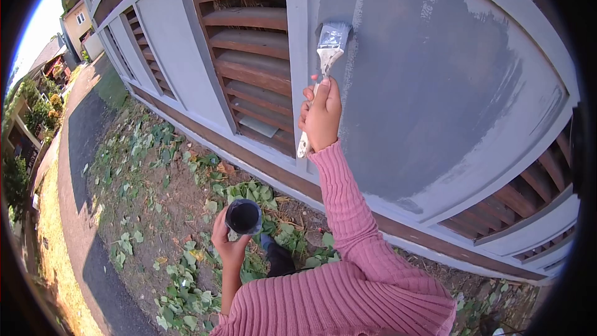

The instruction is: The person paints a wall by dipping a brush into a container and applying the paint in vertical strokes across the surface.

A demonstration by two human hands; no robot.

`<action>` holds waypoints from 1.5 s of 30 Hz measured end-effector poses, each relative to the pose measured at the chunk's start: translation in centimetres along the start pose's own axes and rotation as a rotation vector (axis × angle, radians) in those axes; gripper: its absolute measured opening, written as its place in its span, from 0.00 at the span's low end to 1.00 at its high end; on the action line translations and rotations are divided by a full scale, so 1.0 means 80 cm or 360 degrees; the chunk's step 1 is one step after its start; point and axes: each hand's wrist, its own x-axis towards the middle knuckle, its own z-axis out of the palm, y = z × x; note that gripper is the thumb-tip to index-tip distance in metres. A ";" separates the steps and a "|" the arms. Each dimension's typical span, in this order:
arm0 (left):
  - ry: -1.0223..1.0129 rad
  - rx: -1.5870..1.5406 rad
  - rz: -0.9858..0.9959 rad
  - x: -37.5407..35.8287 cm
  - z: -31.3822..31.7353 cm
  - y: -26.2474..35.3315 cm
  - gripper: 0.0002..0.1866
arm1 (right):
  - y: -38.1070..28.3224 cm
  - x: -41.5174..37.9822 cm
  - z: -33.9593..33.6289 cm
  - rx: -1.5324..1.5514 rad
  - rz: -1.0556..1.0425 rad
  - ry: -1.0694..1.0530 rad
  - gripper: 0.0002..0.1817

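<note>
My right hand [323,112] is wrapped round the white, paint-spotted handle of a paintbrush [331,43]. The bristles press on the left side of a wall panel [429,81], within a strip of darker grey paint. Grey paint covers most of that panel, with lighter patches at its edges and lower right. Low in front of me, my left hand [229,236] grips a small cup of dark paint [243,217] by its side, the opening facing up.
Brown slatted louvres [252,43] stand in the white frame left of the panel, and more louvres [516,193] are at lower right. Leafy plants [186,286] cover the soil below the wall. A paved path [87,211] runs along the left, towards a house [78,22].
</note>
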 end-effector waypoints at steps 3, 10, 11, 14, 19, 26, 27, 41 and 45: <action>0.0040 -0.0180 -0.0086 0.000 -0.001 0.007 0.27 | -0.021 0.014 0.011 0.0024 -0.0071 -0.0013 0.14; 0.0100 -0.0106 -0.0114 -0.004 -0.014 0.001 0.26 | -0.058 0.039 0.031 0.0002 -0.0218 -0.0058 0.13; 0.0101 -0.0116 -0.0081 -0.002 -0.014 0.002 0.26 | -0.063 0.045 0.033 -0.0020 -0.0265 -0.0082 0.13; 0.0126 -0.0049 -0.0061 0.001 -0.012 0.006 0.26 | -0.068 0.059 0.038 -0.0035 -0.0325 -0.0061 0.13; 0.0088 -0.0051 -0.0002 0.002 -0.012 0.008 0.27 | -0.089 0.065 0.045 -0.0054 -0.0354 -0.0082 0.13; 0.0130 -0.0140 -0.0028 0.000 -0.019 0.007 0.26 | -0.102 0.069 0.051 -0.0063 -0.0365 -0.0099 0.13; 0.0123 -0.0094 -0.0003 -0.001 -0.021 0.006 0.26 | -0.104 0.069 0.052 -0.0064 -0.0375 -0.0099 0.14; 0.0107 -0.0113 -0.0061 -0.010 -0.030 0.005 0.27 | -0.049 0.054 0.017 -0.0290 -0.0489 0.0055 0.13; -0.0041 -0.0088 -0.0019 -0.008 -0.025 0.009 0.26 | -0.038 0.034 -0.012 -0.0168 -0.0140 0.0095 0.14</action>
